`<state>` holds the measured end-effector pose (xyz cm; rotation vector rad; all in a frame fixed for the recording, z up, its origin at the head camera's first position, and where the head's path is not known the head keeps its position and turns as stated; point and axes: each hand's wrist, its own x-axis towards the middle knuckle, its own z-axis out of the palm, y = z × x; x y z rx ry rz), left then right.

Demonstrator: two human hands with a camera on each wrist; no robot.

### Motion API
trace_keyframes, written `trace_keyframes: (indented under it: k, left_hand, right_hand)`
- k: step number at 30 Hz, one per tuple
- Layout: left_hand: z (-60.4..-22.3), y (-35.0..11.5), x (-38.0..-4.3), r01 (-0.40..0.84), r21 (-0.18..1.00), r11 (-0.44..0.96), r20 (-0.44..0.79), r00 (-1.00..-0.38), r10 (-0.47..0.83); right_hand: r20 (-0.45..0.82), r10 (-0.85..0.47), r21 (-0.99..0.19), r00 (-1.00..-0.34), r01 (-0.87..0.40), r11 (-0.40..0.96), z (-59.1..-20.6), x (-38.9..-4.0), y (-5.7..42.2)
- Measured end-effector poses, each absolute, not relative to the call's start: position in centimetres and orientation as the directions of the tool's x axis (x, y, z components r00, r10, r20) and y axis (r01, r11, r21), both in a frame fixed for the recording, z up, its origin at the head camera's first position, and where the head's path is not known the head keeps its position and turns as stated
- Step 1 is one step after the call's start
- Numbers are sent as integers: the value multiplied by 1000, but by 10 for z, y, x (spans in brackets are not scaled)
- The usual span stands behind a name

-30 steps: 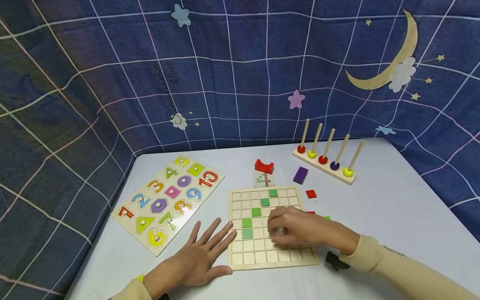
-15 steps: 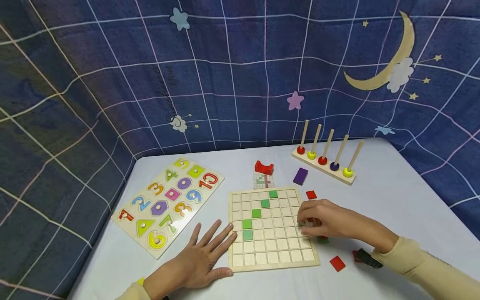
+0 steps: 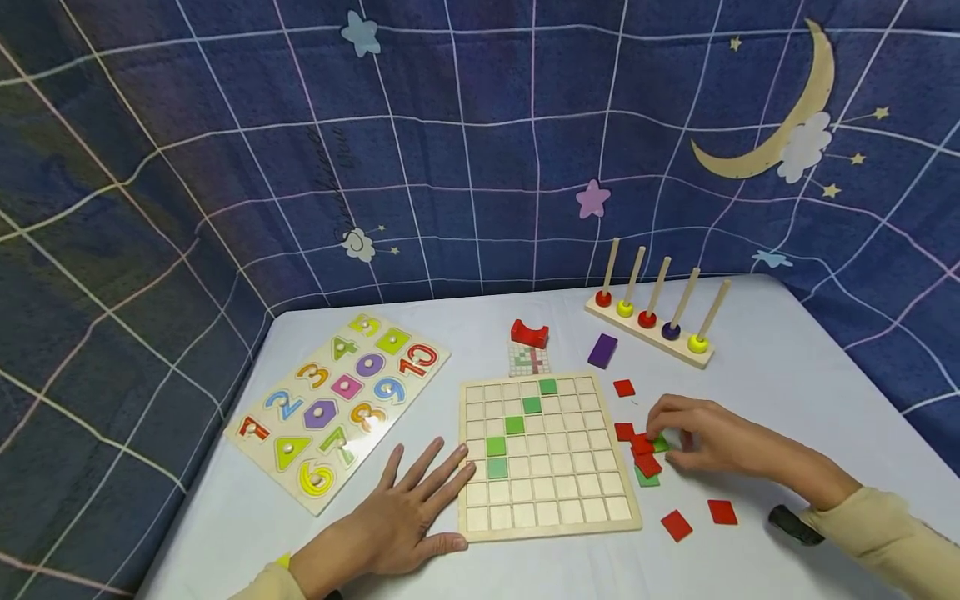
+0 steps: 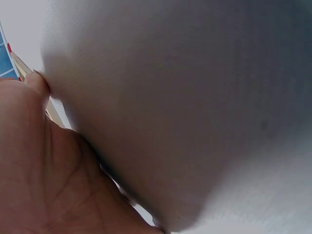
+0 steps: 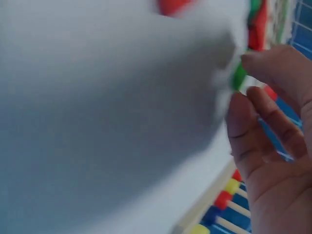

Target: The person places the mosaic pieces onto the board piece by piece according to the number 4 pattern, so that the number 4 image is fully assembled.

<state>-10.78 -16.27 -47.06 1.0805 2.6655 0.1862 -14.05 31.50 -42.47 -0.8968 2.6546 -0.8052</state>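
My right hand [image 3: 701,433] is at the right end of a small pile of tiles, its thumb and forefinger on either side of a green square tile [image 5: 238,77]. In the head view the tile shows between the fingertips, beside overlapping red tiles [image 3: 647,463]. Another green tile [image 3: 648,477] lies partly under the red ones. My left hand [image 3: 408,508] lies flat with fingers spread, its fingertips on the left edge of the wooden grid board [image 3: 555,517]. Several green tiles [image 3: 514,425] sit in the board's squares, stepping down from upper right to left.
Loose red tiles [image 3: 677,526] lie right of the board. A pattern card [image 3: 528,359] leans by a red arch block [image 3: 529,334], near a purple block [image 3: 602,351]. A peg stand [image 3: 648,335] is behind right, a number puzzle [image 3: 337,408] left.
My right hand has moved right, from over the board to the tile pile, uncovering the grid squares and the red tiles. My left hand has stayed in place.
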Motion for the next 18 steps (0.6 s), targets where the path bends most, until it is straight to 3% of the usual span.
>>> trace_keyframes:
  k: [6, 11, 18]
  left_hand:
    - [-469, -163, -108, 670, 202, 714, -171, -694, 699]
    - [-479, -165, -109, 671, 209, 712, -143, -699, 701]
    - [-471, -162, -108, 652, 212, 729, -196, -702, 685]
  right_hand:
    - [23, -595, -554, -804, -506, 661, -435, -142, 315]
    - [3, -610, -540, -792, -515, 666, -432, -141, 315]
    - [9, -611, -502, -792, -532, 682, -420, -136, 316]
